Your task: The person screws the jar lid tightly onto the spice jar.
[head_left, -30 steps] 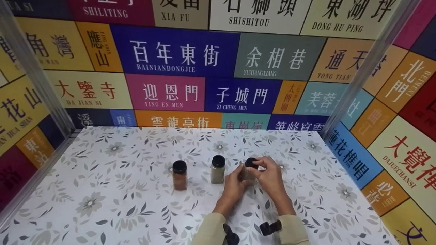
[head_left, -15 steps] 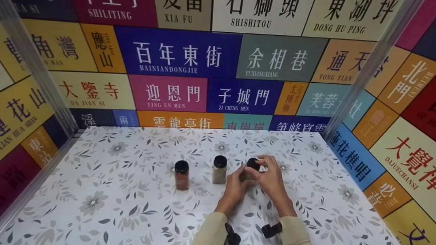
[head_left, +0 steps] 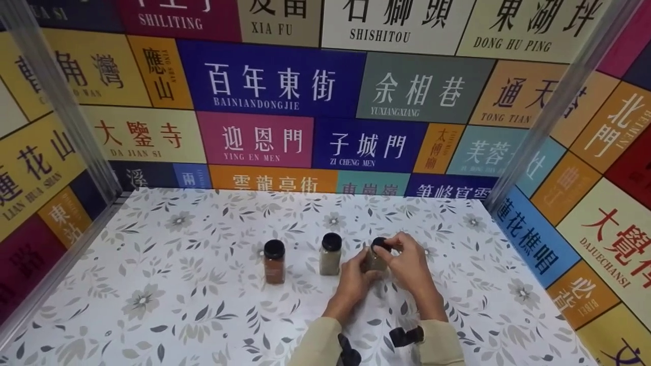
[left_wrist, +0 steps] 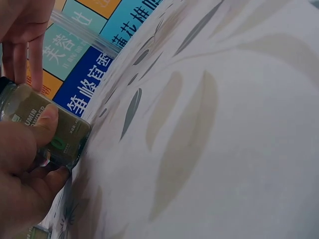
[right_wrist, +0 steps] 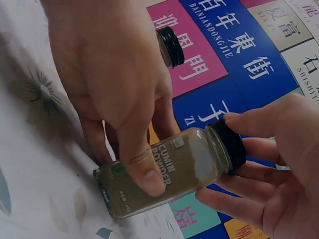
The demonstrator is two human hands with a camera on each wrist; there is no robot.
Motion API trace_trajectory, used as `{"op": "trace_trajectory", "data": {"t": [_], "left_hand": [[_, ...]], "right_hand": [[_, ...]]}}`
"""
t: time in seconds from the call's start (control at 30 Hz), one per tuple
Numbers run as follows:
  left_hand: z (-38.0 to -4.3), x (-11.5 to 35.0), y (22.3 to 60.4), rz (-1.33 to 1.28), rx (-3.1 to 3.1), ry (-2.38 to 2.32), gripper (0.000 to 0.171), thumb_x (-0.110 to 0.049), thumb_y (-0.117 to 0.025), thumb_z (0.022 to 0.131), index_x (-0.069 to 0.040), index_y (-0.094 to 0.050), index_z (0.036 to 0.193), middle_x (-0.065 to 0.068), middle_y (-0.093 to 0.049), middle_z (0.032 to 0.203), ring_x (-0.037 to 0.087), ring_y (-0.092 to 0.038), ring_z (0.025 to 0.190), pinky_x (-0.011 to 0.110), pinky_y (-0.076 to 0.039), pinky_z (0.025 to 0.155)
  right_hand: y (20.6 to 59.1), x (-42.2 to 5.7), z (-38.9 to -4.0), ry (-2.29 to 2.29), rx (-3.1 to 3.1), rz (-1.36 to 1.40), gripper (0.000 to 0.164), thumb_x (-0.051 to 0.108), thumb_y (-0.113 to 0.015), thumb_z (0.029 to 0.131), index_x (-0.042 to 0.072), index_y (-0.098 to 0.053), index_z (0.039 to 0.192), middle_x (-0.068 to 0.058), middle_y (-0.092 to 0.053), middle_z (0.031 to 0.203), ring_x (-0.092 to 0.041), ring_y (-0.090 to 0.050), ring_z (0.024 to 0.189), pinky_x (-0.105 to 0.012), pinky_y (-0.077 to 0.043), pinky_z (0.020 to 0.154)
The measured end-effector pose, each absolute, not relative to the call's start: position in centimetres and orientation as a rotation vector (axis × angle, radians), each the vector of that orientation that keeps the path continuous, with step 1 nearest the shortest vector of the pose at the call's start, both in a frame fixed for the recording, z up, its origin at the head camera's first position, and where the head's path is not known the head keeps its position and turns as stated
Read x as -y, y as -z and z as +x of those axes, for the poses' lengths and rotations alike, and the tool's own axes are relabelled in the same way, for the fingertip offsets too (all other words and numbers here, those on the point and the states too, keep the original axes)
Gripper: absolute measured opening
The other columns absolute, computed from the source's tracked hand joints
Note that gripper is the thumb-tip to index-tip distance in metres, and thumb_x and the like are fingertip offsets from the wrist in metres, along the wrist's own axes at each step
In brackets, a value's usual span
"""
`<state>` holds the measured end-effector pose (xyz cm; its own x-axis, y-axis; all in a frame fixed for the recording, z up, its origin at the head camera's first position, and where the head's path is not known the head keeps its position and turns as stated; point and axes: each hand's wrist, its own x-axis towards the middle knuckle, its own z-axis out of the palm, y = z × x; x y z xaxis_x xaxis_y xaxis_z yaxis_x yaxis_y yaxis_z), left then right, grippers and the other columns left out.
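My left hand [head_left: 354, 282] grips the body of a square glass jar of cumin powder [right_wrist: 184, 159], its thumb lying across the label. The thumb and fingers of my right hand [head_left: 411, 262] pinch the jar's black cap [right_wrist: 228, 144], which sits on the neck. Brownish-green powder fills most of the jar, and a paler patch shows near its shoulder. In the left wrist view the base of the cumin jar [left_wrist: 75, 127] is close to the tabletop. To the left stands a similar black-capped jar of greenish powder [head_left: 329, 262].
Farther left on the table is a jar of reddish-brown powder [head_left: 274, 269], also black-capped. A floral cloth [head_left: 203, 284] covers the table. Colourful sign-printed panels [head_left: 269, 76] rise behind and at both sides, with clear corner posts [head_left: 549, 117].
The head view has turned slightly, so everything sits a little farther right in it. Both hands stay on the cumin jar, with the right fingers shifting slightly around the cap.
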<state>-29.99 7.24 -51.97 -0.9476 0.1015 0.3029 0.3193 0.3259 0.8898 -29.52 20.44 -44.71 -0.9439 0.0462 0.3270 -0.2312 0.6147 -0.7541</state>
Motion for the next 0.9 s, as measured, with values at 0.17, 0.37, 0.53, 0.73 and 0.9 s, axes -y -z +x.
{"op": "trace_trajectory", "data": {"t": [0.17, 0.37, 0.53, 0.73, 0.9], "left_hand": [[-29.8, -7.2, 52.1, -0.381, 2.402, 1.673, 0.059, -0.012, -0.078, 0.083, -0.006, -0.059, 0.138, 0.016, -0.072, 0.122, 0.026, -0.068, 0.114, 0.036, -0.055, 0.101], [-29.7, -7.2, 52.1, -0.405, 2.383, 1.661, 0.058, -0.011, -0.078, 0.084, -0.001, -0.058, 0.137, 0.017, -0.072, 0.12, 0.026, -0.069, 0.111, 0.035, -0.056, 0.098], [-29.8, -7.3, 52.1, -0.405, 2.374, 1.634, 0.059, -0.011, -0.079, 0.083, 0.002, -0.058, 0.136, 0.018, -0.072, 0.121, 0.027, -0.069, 0.111, 0.035, -0.057, 0.097], [-29.9, -7.2, 52.2, -0.407, 2.357, 1.609, 0.059, -0.014, -0.081, 0.08, -0.001, -0.061, 0.134, 0.017, -0.072, 0.122, 0.027, -0.068, 0.112, 0.035, -0.056, 0.097], [-30.0, -7.3, 52.3, -0.402, 2.365, 1.619, 0.058, -0.014, -0.081, 0.08, -0.003, -0.061, 0.134, 0.016, -0.07, 0.126, 0.028, -0.067, 0.117, 0.037, -0.055, 0.101]], "right_hand": [[44.8, -20.3, -29.6, -1.125, 2.578, 0.074, 0.03, 0.023, -0.084, 0.081, 0.003, -0.063, 0.089, -0.016, -0.067, 0.1, -0.033, -0.065, 0.096, -0.042, -0.053, 0.086], [45.0, -20.5, -29.6, -1.079, 2.584, 0.07, 0.039, 0.031, -0.084, 0.079, 0.004, -0.058, 0.07, -0.016, -0.068, 0.104, -0.033, -0.066, 0.099, -0.045, -0.054, 0.089], [44.4, -20.9, -29.6, -1.145, 2.602, 0.079, 0.041, 0.034, -0.079, 0.086, 0.005, -0.056, 0.069, -0.018, -0.067, 0.119, -0.038, -0.064, 0.113, -0.05, -0.052, 0.099], [44.2, -21.2, -29.5, -1.365, 2.574, 0.198, 0.021, 0.024, -0.07, 0.094, 0.005, -0.064, 0.099, -0.016, -0.051, 0.145, -0.038, -0.05, 0.136, -0.056, -0.048, 0.107], [44.6, -21.4, -29.4, -1.419, 2.51, 0.439, 0.034, 0.002, -0.067, 0.093, 0.002, -0.065, 0.127, -0.016, -0.055, 0.145, -0.036, -0.05, 0.137, -0.055, -0.045, 0.112]]}}
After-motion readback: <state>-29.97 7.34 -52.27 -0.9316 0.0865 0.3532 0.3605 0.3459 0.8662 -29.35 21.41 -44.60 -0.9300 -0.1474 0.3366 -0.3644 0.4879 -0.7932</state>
